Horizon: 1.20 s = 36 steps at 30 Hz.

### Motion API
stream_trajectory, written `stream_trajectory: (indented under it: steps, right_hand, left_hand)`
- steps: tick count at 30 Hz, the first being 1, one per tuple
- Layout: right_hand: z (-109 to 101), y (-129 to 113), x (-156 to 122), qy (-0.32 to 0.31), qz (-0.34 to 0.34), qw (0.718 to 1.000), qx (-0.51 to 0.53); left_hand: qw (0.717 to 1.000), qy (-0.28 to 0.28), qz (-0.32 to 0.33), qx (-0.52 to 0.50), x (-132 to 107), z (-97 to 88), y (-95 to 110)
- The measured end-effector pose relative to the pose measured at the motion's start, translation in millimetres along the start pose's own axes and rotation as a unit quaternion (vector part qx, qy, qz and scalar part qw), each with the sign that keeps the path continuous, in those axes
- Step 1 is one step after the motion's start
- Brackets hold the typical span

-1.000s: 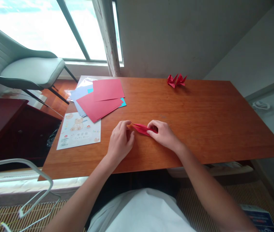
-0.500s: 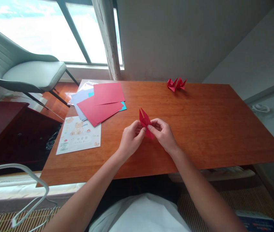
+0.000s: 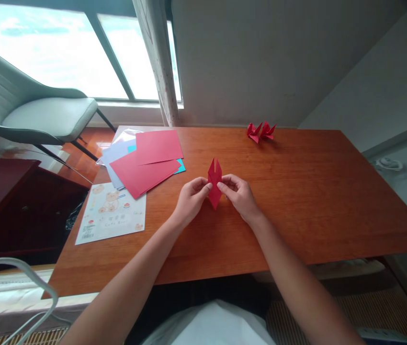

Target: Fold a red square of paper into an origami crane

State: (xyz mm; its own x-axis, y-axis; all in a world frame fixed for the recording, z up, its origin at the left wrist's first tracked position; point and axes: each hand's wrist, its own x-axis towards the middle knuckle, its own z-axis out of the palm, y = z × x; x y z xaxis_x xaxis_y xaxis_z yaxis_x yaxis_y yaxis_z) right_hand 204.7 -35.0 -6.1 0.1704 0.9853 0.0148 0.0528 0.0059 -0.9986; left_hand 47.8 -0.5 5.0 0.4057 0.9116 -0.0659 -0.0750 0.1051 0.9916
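A narrow folded piece of red paper (image 3: 214, 182) stands upright above the wooden table (image 3: 297, 201), two points at its top and one at its bottom. My left hand (image 3: 190, 200) pinches its left edge and my right hand (image 3: 238, 194) pinches its right edge, fingers closed on the paper. Both forearms reach in from the bottom of the view. Two finished red origami figures (image 3: 261, 131) sit at the table's far edge, well beyond my hands.
A fan of loose sheets (image 3: 146, 157), mostly red over blue and pale ones, lies at the table's left. A printed card with bear pictures (image 3: 112, 212) lies nearer the left edge. A pale chair (image 3: 34, 115) stands by the window. A white cable (image 3: 16, 297) loops at lower left.
The folded red paper lay flat on the table under my fingers; both hands have lifted it and turned it upright between them.
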Motion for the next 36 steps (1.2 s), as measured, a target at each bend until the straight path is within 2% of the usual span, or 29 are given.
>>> stream_trajectory:
  steps: [5, 12, 19, 24, 30, 36]
  right_hand:
    - [1, -2, -4, -0.011, -0.011, 1.000, 0.003]
    - [0, -7, -7, -0.026, -0.004, 1.000, -0.015]
    - [3, -4, -9, 0.056, -0.052, 0.996, -0.042]
    - [4, -7, -12, 0.081, -0.108, 0.980, -0.143]
    - [3, -12, -14, 0.082, -0.173, 0.956, -0.223]
    - [11, -8, -17, 0.084, -0.235, 0.926, -0.282]
  left_hand:
    - [1.000, -0.004, 0.018, 0.005, -4, 2.9, -1]
    - [1.000, -0.011, -0.022, -0.016, -4, -1.5, -1]
    - [0.999, -0.031, -0.025, -0.011, -6, -3.2, 7]
    - [0.999, -0.048, -0.008, 0.012, -8, -2.8, 8]
    - [0.997, -0.003, 0.021, 0.077, -9, 0.6, 0]
    - [0.981, 0.038, 0.072, 0.177, -11, 1.1, -7]
